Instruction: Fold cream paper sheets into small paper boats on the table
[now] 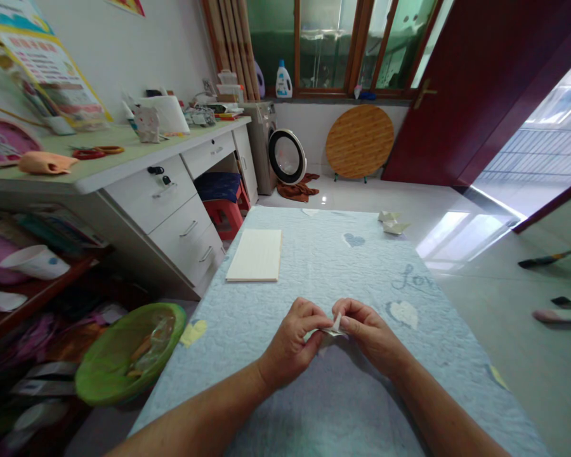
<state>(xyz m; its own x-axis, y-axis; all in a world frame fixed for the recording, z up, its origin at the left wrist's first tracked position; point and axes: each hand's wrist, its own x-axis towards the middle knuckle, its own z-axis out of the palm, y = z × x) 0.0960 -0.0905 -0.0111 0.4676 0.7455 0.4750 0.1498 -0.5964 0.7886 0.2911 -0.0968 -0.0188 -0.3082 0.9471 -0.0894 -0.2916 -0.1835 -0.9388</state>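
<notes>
A small piece of folded white paper (335, 330) is pinched between my two hands, above the near middle of the cloth-covered table (314, 266). My left hand (297, 336) grips its left side with thumb and fingers. On the other side, my right hand (366, 330) is closed on the paper, its thumb against a raised point. Fingers cover much of the paper, so its full shape is hidden. Beyond my left hand lies a pad of cream paper (255, 255). Folded paper pieces (394, 223) sit at the table's far right corner.
A green basket (128, 349) with plastic-wrapped things stands left of the table. Further left is a white desk (147, 190) with drawers, scissors (95, 152) and a pink clock (4, 143). A washing machine (261, 146) with its door open and a round wooden tabletop (360, 141) are behind.
</notes>
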